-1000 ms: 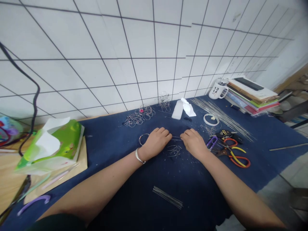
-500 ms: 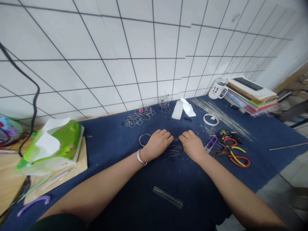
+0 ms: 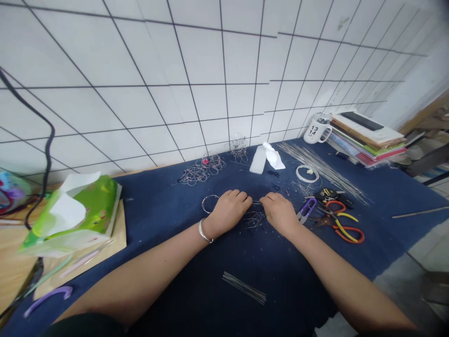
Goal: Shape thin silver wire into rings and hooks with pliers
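My left hand (image 3: 229, 208), with a silver bangle at the wrist, is closed in a pinch on thin silvery wire (image 3: 256, 202). The wire spans the small gap to my right hand (image 3: 279, 210), whose fingers also pinch it. Out past the left hand's other side sticks a wire loop (image 3: 209, 204); whether it joins the held wire is hidden. Just below the gap lie loose loops of thin wire (image 3: 253, 219) on the dark blue cloth (image 3: 196, 285). Nearer to me rests a bundle of short straight wires (image 3: 244, 287).
Purple snips (image 3: 307, 209) and orange-handled pliers (image 3: 345, 231) lie right of my right hand. Behind are tangled wire rings (image 3: 201, 171), a wire coil (image 3: 307, 173), long straight wires (image 3: 322, 171) and a white mug (image 3: 316, 131). A green tissue pack (image 3: 80, 208) sits at left.
Both hands keep almost the same place and pinch. The view has shifted very slightly.
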Motion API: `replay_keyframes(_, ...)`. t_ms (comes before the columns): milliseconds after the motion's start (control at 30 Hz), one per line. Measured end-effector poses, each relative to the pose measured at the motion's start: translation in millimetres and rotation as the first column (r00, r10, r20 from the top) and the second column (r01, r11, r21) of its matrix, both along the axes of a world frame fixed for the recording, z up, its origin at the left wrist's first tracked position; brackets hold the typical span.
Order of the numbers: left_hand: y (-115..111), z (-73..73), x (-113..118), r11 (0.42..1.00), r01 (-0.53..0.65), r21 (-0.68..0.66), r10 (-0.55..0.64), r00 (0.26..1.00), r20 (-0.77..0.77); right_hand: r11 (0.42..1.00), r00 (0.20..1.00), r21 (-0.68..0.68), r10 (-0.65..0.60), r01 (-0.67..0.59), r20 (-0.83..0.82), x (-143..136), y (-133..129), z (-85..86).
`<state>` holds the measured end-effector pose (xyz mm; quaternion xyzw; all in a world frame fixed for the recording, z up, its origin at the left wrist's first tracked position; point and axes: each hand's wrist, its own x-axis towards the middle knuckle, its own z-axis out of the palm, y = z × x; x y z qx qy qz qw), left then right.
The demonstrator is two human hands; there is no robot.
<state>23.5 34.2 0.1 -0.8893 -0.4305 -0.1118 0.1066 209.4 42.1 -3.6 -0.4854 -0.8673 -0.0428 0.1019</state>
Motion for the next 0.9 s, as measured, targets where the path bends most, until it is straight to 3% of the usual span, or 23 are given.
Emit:
replay_keyframes(167,1,-2.3,0,0.998,-0.042,-0.042,0.045,0.997,0.06,0.999,0.985,-0.043,-0.017,0.009,-0.171,1,2,-4.5)
replay_keyframes(300,2,-3.5,-1,0.987,-0.089,-0.136,0.116,0.972,0.205,0.996,0.948,-0.087,-0.025,-0.003,-0.317,2,3,-5.6)
replay_keyframes(633,3,-4.1,2,0.936,-0.009,-0.352,0.226,0.782,0.581,0.97,0.783,-0.243,-0.132,-0.025,-0.608,2,4,-10.5)
replay_keyframes(733,3,-3.6,4,0.896,0.037,-0.443,0.288,0.712,0.641,0.938,0.718,-0.344,-0.214,-0.038,-0.663,2,5,-14.7)
replay_keyframes(900,4,-8.5,5,0.772,0.155,-0.616,0.436,0.576,0.691,0.842,0.595,-0.525,-0.359,-0.126,-0.719,1,7,-17.7)
